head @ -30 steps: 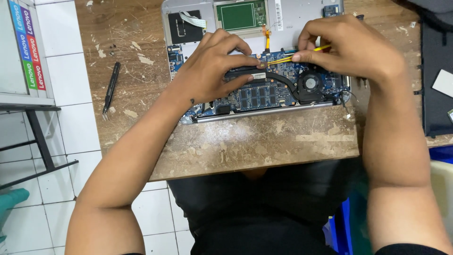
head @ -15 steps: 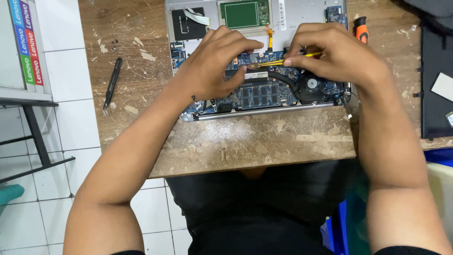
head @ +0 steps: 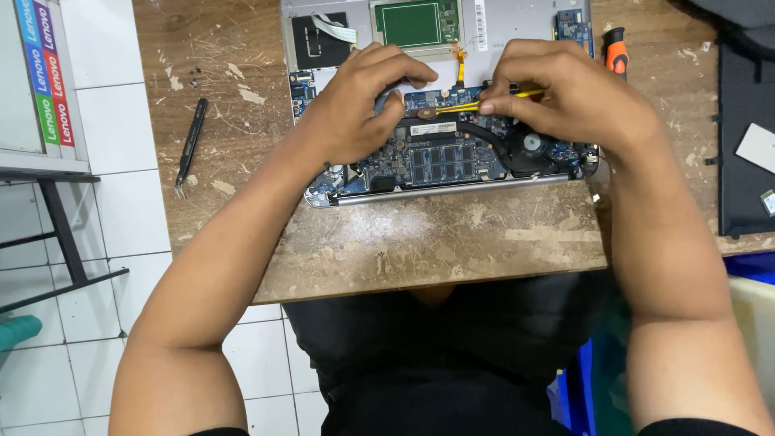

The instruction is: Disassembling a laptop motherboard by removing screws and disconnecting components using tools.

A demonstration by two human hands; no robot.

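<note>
An opened silver laptop lies on the worn wooden table, its blue mainboard and black fan exposed. My right hand pinches a thin yellow tool whose tip points left onto the board. My left hand rests curled on the board's left part, fingertips close to the tool's tip. Whether the left fingers grip a small part is hidden.
Black tweezers lie on the table at the left. An orange-handled screwdriver lies right of the laptop. A dark cover panel sits at the far right. White floor tiles and a black metal stand are left of the table.
Both hands have drawn closer together over the board's middle. The yellow tool's tip now sits further left, nearer the left fingers.
</note>
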